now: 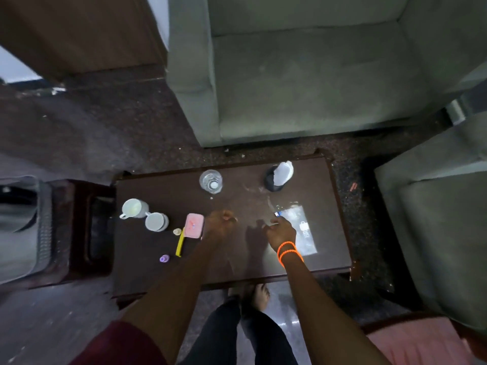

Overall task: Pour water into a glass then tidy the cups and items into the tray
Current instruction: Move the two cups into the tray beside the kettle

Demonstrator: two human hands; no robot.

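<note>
Glass [210,181] w/ water in it stands at the far edge of the dark table [147,270], a bit left of the middle. Black cup [274,180] w/ something white in it stands to the right of it, well apart. Two white cups [134,208] [156,221] sit side by side on the left part of the table. Near them: a pink box [194,225], a yellow comb [180,245] touching the box's near edge, a tiny purple thing [164,258] & a small pale lid [177,231].

Left hand [220,224] is over the table just right of the pink box, fingers curled in; can't tell if it holds anything. Right hand [281,229], w/ orange bands [288,250] on the wrist, pinches a small blue & white thing [278,214] at the edge of a clear plastic bag [303,230] lying flat on the right side.
</note>
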